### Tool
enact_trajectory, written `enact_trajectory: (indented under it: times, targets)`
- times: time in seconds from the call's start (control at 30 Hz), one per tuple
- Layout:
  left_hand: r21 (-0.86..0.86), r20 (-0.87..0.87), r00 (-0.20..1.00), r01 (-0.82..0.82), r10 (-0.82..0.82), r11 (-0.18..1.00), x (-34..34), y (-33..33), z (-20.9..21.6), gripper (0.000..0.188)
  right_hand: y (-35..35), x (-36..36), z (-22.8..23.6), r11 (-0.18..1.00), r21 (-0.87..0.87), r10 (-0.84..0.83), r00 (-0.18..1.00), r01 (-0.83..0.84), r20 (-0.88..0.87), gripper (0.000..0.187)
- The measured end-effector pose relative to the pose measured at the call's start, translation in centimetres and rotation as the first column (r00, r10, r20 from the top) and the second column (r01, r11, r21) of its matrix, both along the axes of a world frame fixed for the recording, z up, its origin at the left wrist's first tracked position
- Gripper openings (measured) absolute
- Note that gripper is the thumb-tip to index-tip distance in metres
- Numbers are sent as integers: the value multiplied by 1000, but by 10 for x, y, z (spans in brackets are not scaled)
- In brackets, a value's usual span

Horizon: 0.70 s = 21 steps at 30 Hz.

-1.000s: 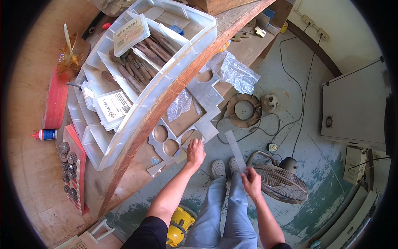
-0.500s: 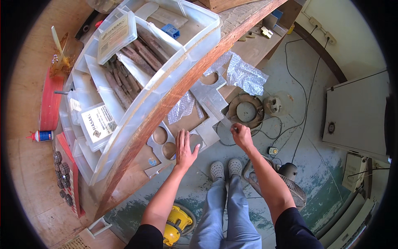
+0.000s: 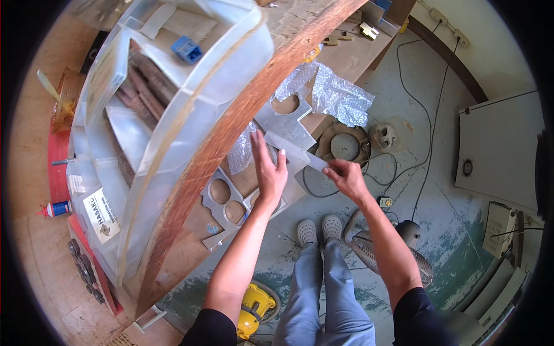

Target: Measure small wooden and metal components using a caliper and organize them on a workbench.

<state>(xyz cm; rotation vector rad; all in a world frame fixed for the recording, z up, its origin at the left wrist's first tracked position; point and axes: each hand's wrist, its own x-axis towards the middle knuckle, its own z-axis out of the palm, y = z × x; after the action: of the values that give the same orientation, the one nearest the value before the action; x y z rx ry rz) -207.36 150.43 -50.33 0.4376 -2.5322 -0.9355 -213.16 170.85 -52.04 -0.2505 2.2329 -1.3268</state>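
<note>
My right hand (image 3: 348, 180) pinches the near end of a flat, pale, see-through-looking strip (image 3: 306, 155) between thumb and fingers. That strip slants up and left across a grey cut-out plate (image 3: 291, 128) with round holes, which lies on the lower bench. Beside the strip's far end is my left hand (image 3: 271, 176), fingers stretched out and thumb raised. I cannot tell whether its fingers touch the strip. Silvery bubble wrap (image 3: 341, 97) lies beyond the plate, and another bubble wrap piece (image 3: 241, 154) is left of my left hand.
A clear compartment box (image 3: 199, 109) holding rusty rods (image 3: 144, 92) sits on a wooden-edged shelf (image 3: 190, 202) at left. Floor items include a ring-shaped part (image 3: 326, 144), cables (image 3: 426, 138), a fan (image 3: 366, 251) and a yellow machine (image 3: 254, 305). A grey cabinet (image 3: 499, 153) stands right.
My left hand has moved up and slightly right, towards the strip's far end. My right hand has shifted slightly right and down, with more of the strip now visible. The view has shifted too.
</note>
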Motion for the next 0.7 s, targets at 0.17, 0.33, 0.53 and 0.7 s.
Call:
enact_trajectory:
  times: [0.17,0.33,0.53,0.7]
  targets:
    - [639,-134,989,34,68,768,-9,1,39,38,28,-18,49,995,-70,55,983,-69,-175,24]
    - [807,-47,995,-12,83,591,-8,4,80,33,43,-28,90,992,-62,86,957,-107,-276,26]
    - [865,-82,987,4,134,502,-6,12,105,33,53,-30,117,979,-22,187,933,-204,-307,28]
    - [836,-53,997,9,63,549,0,5,121,15,60,-30,120,961,-127,181,905,-246,-384,17]
